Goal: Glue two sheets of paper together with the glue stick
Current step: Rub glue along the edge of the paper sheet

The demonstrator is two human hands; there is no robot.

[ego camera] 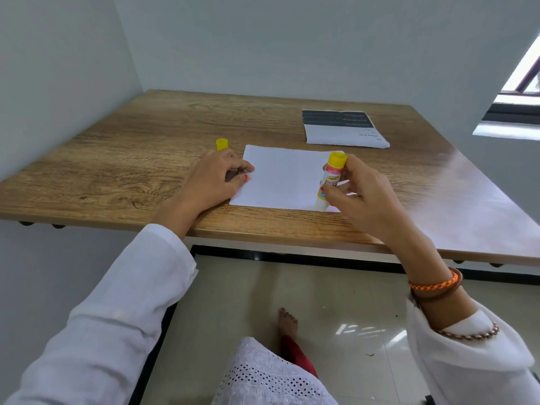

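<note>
A white sheet [283,176] lies flat near the front edge of the wooden table [131,159]. My left hand [216,178] rests on the sheet's left edge, fingers curled, with thumb and fingertips pressing it down. Just behind that hand stands the yellow cap [222,144] on the table. My right hand [359,194] grips the glue stick [331,178] upside down, its yellow base up. The stick's pale tip touches the sheet near the front right corner. A second sheet [344,128], with dark printed bands across its far half, lies at the back right.
Walls close the table off at the left and back. A window [523,92] is at the far right. Below the table's front edge are the tiled floor and my bare foot [287,320].
</note>
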